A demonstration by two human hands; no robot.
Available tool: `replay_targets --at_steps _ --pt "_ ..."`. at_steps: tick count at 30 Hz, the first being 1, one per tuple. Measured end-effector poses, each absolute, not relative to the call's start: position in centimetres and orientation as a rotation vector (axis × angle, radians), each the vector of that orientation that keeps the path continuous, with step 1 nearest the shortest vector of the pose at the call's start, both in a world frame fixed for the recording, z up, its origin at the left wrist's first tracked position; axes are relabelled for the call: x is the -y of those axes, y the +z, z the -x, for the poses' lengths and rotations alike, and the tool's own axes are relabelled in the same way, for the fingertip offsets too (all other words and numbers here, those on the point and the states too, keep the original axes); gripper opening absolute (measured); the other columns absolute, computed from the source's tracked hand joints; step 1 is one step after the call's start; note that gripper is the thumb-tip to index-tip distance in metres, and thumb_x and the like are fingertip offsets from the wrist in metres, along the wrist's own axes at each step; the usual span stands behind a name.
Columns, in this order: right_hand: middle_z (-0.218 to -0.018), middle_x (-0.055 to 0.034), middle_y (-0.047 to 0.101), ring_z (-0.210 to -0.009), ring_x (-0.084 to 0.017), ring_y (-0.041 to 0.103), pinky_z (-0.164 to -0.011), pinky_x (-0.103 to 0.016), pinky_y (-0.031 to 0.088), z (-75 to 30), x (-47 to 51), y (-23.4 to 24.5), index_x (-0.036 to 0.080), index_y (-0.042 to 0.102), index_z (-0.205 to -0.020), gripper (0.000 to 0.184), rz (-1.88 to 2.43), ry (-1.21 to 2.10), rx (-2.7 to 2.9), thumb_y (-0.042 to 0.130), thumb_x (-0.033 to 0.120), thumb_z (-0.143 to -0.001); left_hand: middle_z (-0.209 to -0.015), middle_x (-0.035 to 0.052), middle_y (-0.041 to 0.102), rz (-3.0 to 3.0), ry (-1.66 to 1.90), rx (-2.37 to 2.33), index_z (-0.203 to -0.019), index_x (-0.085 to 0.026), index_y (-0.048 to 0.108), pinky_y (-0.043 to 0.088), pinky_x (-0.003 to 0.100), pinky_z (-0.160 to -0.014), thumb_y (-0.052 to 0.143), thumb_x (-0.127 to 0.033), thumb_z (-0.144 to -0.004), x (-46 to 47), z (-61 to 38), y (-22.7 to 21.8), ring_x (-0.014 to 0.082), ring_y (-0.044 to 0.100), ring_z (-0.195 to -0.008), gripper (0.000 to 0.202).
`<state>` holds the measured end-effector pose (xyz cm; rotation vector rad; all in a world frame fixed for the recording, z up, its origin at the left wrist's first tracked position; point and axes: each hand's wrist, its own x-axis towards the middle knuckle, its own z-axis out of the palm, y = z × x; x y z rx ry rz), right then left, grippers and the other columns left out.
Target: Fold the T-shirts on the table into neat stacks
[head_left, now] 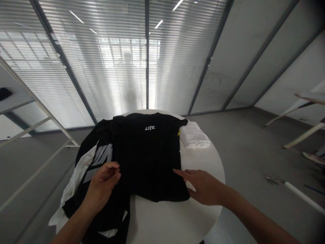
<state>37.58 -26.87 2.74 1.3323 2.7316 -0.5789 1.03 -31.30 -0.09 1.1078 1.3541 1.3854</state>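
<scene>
A black T-shirt with small white "LIFE" lettering lies spread out on a round white table. My left hand is above the shirt's left side, with loosely curled fingers, a gap between thumb and forefinger, and nothing visible in them. At the shirt's right edge, my right hand has its forefinger stretched out over the cloth and its thumb apart, near the lower right corner. Whether the fingertip presses on the fabric I cannot tell.
A heap of black and white clothes hangs over the table's left side. Beside the shirt's right sleeve lies a folded white garment. A white metal frame stands at left, with blinds-covered glass panels behind.
</scene>
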Motion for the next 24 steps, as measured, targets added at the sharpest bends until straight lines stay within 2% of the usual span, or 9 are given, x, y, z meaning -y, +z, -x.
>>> replay_targets --at_steps 2,4,6,8,11,15,20,23,24 --pt "-0.124 -0.0106 0.059 -0.102 -0.027 0.058 -0.087 -0.04 0.042 -36.3 27.2 2.1 0.03 0.034 -0.149 0.072 -1.322 -0.502 -2.814 0.057 0.027 -0.081 -0.094 0.003 0.059 -1.269 1.356 -1.321 -0.097 -0.024 0.06 0.052 0.027 -0.071 0.068 -0.021 -0.072 31.5 -1.4 0.1 0.0154 0.06 -0.084 0.026" --pt "-0.132 -0.0113 0.053 -0.111 -0.029 0.053 -0.092 -0.043 0.039 -34.4 27.4 1.4 0.03 0.034 -0.149 0.073 -1.296 -0.412 -2.889 0.06 0.032 -0.08 -0.112 0.0074 0.057 -1.517 1.26 -1.329 -0.099 -0.025 0.062 0.052 0.034 -0.089 0.063 -0.019 -0.074 32.2 -1.9 0.3 0.0208 0.058 -0.106 0.026" --pt "-0.133 -0.0119 0.051 -0.114 -0.031 0.05 -0.093 -0.045 0.038 -32.4 27.6 0.6 0.029 0.036 -0.148 0.072 -1.242 -0.315 -2.938 0.061 0.033 -0.08 -0.125 0.0089 0.05 -1.795 1.08 -1.382 -0.108 -0.027 0.062 0.046 0.039 -0.102 0.059 -0.018 -0.078 33.1 -2.4 0.3 0.023 0.051 -0.121 0.032" --pt "-0.127 -0.0129 0.055 -0.109 -0.03 0.051 -0.09 -0.045 0.038 -30.5 27.6 -0.1 0.026 0.039 -0.146 0.067 -1.173 -0.229 -2.961 0.059 0.031 -0.082 -0.132 0.0086 0.044 -2.026 0.868 -1.472 -0.121 -0.032 0.058 0.042 0.041 -0.107 0.059 -0.019 -0.079 33.9 -3.0 -0.2 0.0238 0.046 -0.126 0.044" --pt "-0.111 -0.012 0.06 -0.099 -0.027 0.054 -0.084 -0.042 0.04 -28.6 27.2 -0.6 0.023 0.047 -0.138 0.055 -1.107 -0.139 -2.958 0.056 0.026 -0.084 -0.131 0.0099 0.043 -2.16 0.718 -1.744 -0.13 -0.031 0.052 0.045 0.044 -0.103 0.062 -0.023 -0.077 34.0 -3.7 -1.9 0.0267 0.048 -0.123 0.055" --pt "-0.106 -0.0101 0.06 -0.094 -0.024 0.056 -0.074 -0.035 0.043 -28.4 26.4 -0.1 0.02 0.061 -0.106 0.023 -1.167 -0.138 -2.9 0.054 0.024 -0.085 -0.108 0.0099 0.055 -2.071 0.664 -2.141 -0.123 -0.021 0.053 0.044 0.047 -0.097 0.056 -0.014 -0.072 32.9 -3.6 -3.4 0.0285 0.054 -0.109 0.051" --pt "-0.097 -0.0035 0.059 -0.078 -0.017 0.057 -0.065 -0.028 0.04 -31.9 25.0 1.7 0.021 0.055 -0.095 0.018 -1.467 -0.443 -2.931 0.054 0.018 -0.077 -0.079 0.0033 0.06 -1.897 0.658 -2.21 -0.118 -0.017 0.051 0.047 0.039 -0.076 0.044 -0.026 -0.085 31.8 -2.1 -2.2 0.0241 0.062 -0.08 0.034" --pt "-0.083 -0.0009 0.058 -0.075 -0.017 0.055 -0.066 -0.028 0.04 -34.9 24.1 2.8 0.021 0.052 -0.079 0.003 -1.657 -0.725 -2.984 0.051 0.019 -0.08 -0.074 0.0013 0.061 -1.778 0.712 -2.309 -0.114 -0.019 0.052 0.045 0.035 -0.068 0.043 -0.032 -0.087 31.3 -1.3 -1.3 0.0225 0.062 -0.07 0.031" --pt "-0.079 -0.0002 0.058 -0.074 -0.017 0.055 -0.066 -0.028 0.04 -35.9 23.9 3.1 0.021 0.051 -0.077 0.006 -1.703 -0.853 -2.993 0.05 0.022 -0.082 -0.077 0.0019 0.062 -1.78 0.718 -2.311 -0.11 -0.02 0.054 0.045 0.034 -0.068 0.044 -0.032 -0.086 31.2 -1.1 -1.1 0.0225 0.063 -0.072 0.028"
